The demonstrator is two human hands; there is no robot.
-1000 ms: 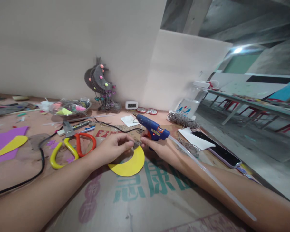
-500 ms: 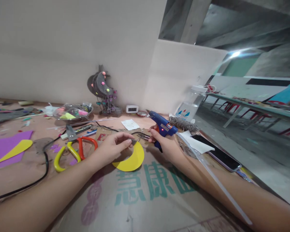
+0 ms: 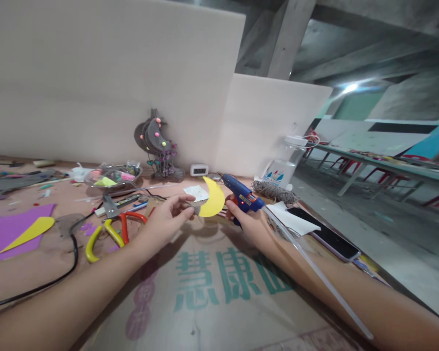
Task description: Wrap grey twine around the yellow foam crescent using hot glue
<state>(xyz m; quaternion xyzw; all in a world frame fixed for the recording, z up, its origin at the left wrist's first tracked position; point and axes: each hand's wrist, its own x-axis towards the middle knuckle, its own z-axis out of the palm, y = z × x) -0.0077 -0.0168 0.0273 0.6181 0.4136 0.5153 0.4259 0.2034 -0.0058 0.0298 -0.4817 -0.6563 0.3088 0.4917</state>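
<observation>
My left hand (image 3: 173, 217) pinches a yellow crescent cutout (image 3: 214, 199) by a greyish twine-like part at its left side. The crescent is raised above the cardboard, one tip pointing up. My right hand (image 3: 247, 217) is closed around a blue hot glue gun (image 3: 237, 187), its nozzle pointing up and to the left. A long clear glue stick (image 3: 322, 278) runs out of the gun's back end, over my right forearm. The nozzle is close to the crescent's upper right; whether they touch I cannot tell.
Printed cardboard (image 3: 205, 317) covers the near table. Yellow-handled pliers (image 3: 93, 243), a purple sheet (image 3: 10, 229) and a black cord (image 3: 73, 263) lie left. A crescent ornament (image 3: 155, 139) and a small clock (image 3: 199, 169) stand behind. Right are grey twine (image 3: 276, 192), a phone (image 3: 329, 236) and a bottle (image 3: 283, 163).
My left hand has lifted the crescent off the cardboard and turned it, bringing it nearer the glue gun. The right hand keeps its hold. The camera view has shifted slightly.
</observation>
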